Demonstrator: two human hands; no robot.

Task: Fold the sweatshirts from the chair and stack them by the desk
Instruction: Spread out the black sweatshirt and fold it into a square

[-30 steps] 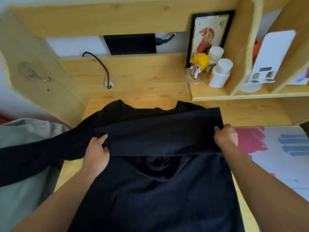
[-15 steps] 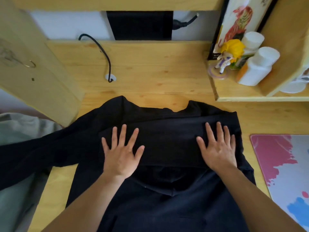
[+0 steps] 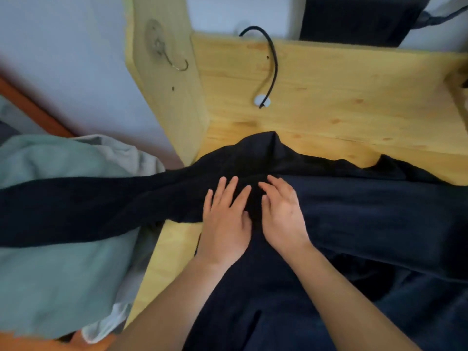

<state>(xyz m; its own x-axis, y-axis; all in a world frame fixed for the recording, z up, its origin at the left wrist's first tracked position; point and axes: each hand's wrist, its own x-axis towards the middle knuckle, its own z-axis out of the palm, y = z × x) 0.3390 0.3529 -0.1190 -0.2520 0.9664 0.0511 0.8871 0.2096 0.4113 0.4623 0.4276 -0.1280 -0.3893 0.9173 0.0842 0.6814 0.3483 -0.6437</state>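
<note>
A black sweatshirt (image 3: 354,214) lies spread on the wooden desk (image 3: 329,97), its top part folded down over the body. One black sleeve (image 3: 63,209) stretches off the desk's left edge over a pile of clothes. My left hand (image 3: 225,219) lies flat on the fabric near the left shoulder, fingers straight. My right hand (image 3: 281,211) rests right beside it on the cloth, fingers loosely bent and touching the fabric. Neither hand grips anything.
A pale green garment (image 3: 58,249) and a grey-white one (image 3: 131,153) lie heaped at the left, under the sleeve. A black cable (image 3: 273,64) runs into a desk grommet. A wooden side panel with a metal hook (image 3: 177,64) stands at the desk's left end.
Both hands let go of the folded-down edge, pressed it flat, then slid left and came together at the left shoulder. The view has swung left toward the sleeve.
</note>
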